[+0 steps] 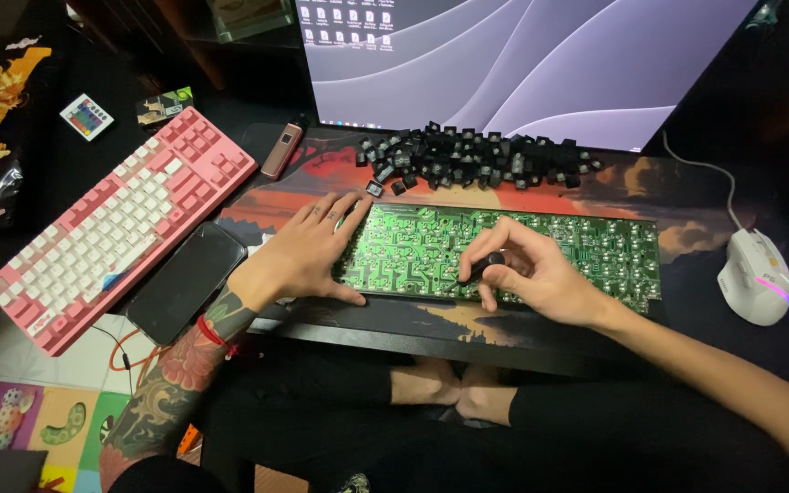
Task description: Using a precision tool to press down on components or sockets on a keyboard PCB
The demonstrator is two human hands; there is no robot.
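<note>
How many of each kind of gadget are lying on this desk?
Keyboards, pink and white: 1
Bare green circuit boards: 1
Phones: 1
Mice: 1
Monitors: 1
Small remotes: 1
Total: 6

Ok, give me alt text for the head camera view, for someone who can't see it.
A person's right hand presses a small black-handled tool onto a green circuit board on a desk mat, while the left hand rests flat on the board's left end. Loose black keycaps lie piled below a monitor; a pink keyboard sits left, a white mouse right.

Keycaps [477, 157] behind circuit board [513, 251]; mouse [757, 276] right, keyboard [120, 224] left.
</note>
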